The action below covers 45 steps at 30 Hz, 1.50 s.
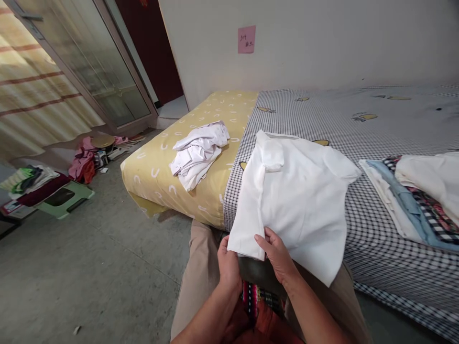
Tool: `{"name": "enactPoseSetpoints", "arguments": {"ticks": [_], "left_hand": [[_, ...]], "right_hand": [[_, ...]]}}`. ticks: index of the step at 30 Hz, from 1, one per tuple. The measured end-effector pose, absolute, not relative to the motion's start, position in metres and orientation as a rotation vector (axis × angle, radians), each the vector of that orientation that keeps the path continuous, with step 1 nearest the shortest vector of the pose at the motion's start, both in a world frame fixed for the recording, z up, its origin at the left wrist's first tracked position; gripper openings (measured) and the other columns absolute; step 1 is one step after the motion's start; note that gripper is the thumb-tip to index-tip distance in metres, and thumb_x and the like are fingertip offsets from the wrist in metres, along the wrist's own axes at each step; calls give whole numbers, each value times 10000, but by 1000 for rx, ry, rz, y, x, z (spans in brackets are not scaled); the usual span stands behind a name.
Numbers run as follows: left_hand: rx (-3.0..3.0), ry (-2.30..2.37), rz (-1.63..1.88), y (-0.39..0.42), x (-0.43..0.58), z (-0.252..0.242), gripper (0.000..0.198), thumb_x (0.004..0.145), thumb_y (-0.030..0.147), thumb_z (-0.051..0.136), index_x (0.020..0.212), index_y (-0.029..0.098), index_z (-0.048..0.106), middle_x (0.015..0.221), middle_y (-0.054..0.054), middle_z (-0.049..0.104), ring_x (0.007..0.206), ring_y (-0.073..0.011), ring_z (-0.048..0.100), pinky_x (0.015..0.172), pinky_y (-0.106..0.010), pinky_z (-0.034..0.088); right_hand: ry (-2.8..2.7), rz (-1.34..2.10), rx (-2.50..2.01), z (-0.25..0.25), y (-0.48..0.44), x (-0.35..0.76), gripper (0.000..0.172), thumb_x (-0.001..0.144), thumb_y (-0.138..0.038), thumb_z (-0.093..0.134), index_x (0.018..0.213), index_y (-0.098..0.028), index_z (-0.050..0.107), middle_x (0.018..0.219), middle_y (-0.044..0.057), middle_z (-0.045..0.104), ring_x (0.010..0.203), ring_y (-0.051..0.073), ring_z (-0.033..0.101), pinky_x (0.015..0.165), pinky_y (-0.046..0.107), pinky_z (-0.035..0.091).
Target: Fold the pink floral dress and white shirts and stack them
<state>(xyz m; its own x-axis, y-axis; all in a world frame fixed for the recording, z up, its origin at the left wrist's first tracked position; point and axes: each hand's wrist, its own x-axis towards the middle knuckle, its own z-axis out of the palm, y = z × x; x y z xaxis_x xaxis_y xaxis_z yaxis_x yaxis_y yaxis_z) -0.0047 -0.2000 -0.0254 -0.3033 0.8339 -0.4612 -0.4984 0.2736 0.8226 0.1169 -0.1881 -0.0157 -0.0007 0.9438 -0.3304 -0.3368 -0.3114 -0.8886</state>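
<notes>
A white short-sleeved shirt [304,205] lies spread over the edge of the bed, its lower hem hanging toward my lap. Its left side is folded inward as a long strip, with one sleeve lying back across the body. My left hand [229,263] pinches the bottom outer corner of that folded strip. At the strip's inner edge, near the hem, my right hand [278,253] grips the cloth between thumb and fingers. The other sleeve points out to the right.
Crumpled white clothes [201,150] lie on the yellow bedcover [150,167]. Folded garments [412,205] are stacked on the checked bedcover [373,215] at right. On the floor at left stand a green stool [66,203] bearing clothes and a pile of pink and red things [84,160].
</notes>
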Motion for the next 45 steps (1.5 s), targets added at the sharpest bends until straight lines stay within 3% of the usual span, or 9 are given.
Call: {"name": "enactPoseSetpoints", "arguments": {"ticks": [4,10,19,23,29,32,40,45], "left_hand": [[298,1289,1378,-202,-10,-28,352,565,270,743,898,181,668,756,1,741,638,-136,596,630,-252,472],[291,1234,1372,-211,-8,-22,398,574,359,836,889,171,683,769,-8,738,653,-133,604,641,-246,476],[293,1129,1334,-217,-9,-12,425,581,240,816,993,184,727,887,-16,755,723,-125,617,677,-230,482],[371,1119,1278,-218,-10,-15,344,604,276,832,918,151,769,865,-48,760,738,-132,603,697,-235,481],[372,1110,1309,-219,-10,-18,325,614,258,835,921,175,767,910,-39,772,820,-148,625,772,-247,497],[311,1049,1307,-219,-9,-14,369,631,272,850,977,192,753,987,-46,778,875,-156,651,815,-260,510],[196,934,1299,-220,-8,-16,380,599,271,913,896,178,695,1004,-43,741,948,-170,665,906,-310,531],[240,834,1261,-224,-11,-14,496,633,101,775,1095,242,661,1165,-31,709,1086,-195,637,969,-360,518]], "right_hand": [[-825,1459,-1305,-24,-186,115,369,714,-523,759,884,-224,625,600,-35,633,578,169,548,546,273,422],[-824,1414,-1358,-40,-182,113,391,704,-523,743,914,-234,583,674,-6,690,580,176,569,542,278,424],[-850,1418,-1381,-41,-182,114,406,694,-547,749,901,-240,584,622,-11,669,584,201,597,548,297,452],[-867,1449,-1368,-37,-183,113,409,713,-549,761,930,-232,620,574,-22,632,591,216,611,558,309,471],[-880,1476,-1311,-45,-182,112,464,698,-583,765,956,-227,617,741,29,735,705,243,678,665,345,530],[-894,1456,-1307,-50,-181,113,431,707,-567,755,925,-225,610,770,34,746,723,237,675,672,332,522],[-916,1406,-1334,-52,-180,114,366,735,-505,721,937,-217,618,783,24,739,716,215,641,645,308,499],[-909,1406,-1333,-53,-179,113,400,727,-509,718,982,-212,637,787,32,739,728,231,649,658,328,511]]}}
